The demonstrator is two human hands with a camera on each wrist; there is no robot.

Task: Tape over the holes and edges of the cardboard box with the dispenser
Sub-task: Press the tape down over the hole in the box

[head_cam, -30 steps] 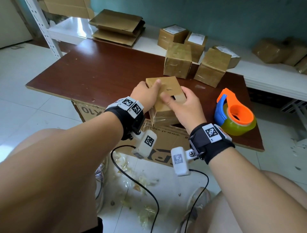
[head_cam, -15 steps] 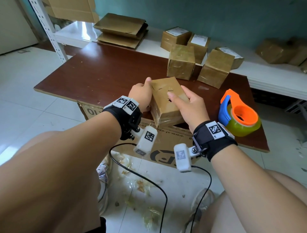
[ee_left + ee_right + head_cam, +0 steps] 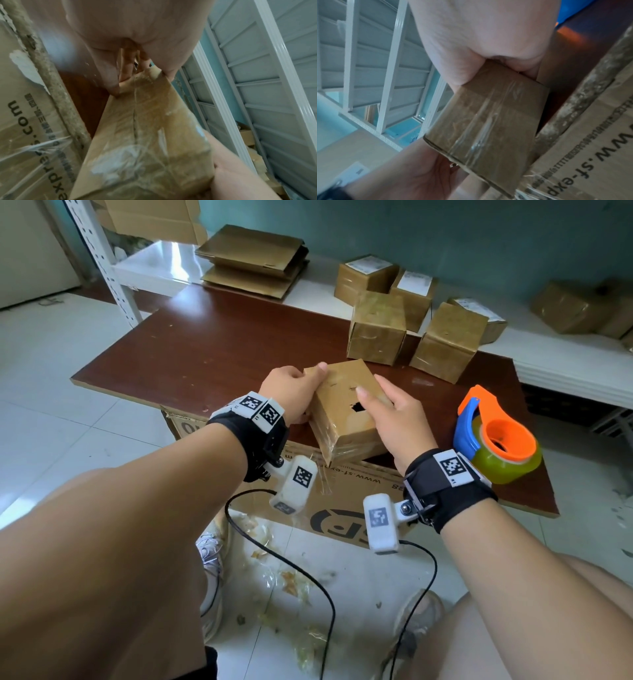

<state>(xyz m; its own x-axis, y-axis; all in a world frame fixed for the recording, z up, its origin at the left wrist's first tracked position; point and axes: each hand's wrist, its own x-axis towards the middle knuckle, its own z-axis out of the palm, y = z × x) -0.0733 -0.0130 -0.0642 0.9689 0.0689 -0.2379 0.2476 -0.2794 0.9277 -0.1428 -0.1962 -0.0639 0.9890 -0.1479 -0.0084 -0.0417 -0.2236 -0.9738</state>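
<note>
A small brown cardboard box [image 3: 342,419], partly wrapped in clear tape, is held tilted at the front edge of the dark wooden table [image 3: 205,354]. A dark ragged hole [image 3: 358,407] shows in its upper face. My left hand [image 3: 294,392] grips the box's left side with the thumb on the top edge. My right hand [image 3: 390,412] holds the right side, thumb lying on top beside the hole. The orange and blue tape dispenser [image 3: 496,440] stands on the table right of my right wrist, untouched. Both wrist views show the taped box [image 3: 145,135] [image 3: 488,115] between my palms.
Several taped boxes [image 3: 376,333] stand at the table's back right, more on the white shelf [image 3: 565,371] behind. Flattened cardboard [image 3: 253,261] lies at the back. A large printed carton [image 3: 342,494] sits under the table. Cables and tape scraps [image 3: 291,580] cover the floor.
Both hands have turned the box over, so the face with the hole now points up. My right thumb has slid back towards the right. The dispenser has stayed put.
</note>
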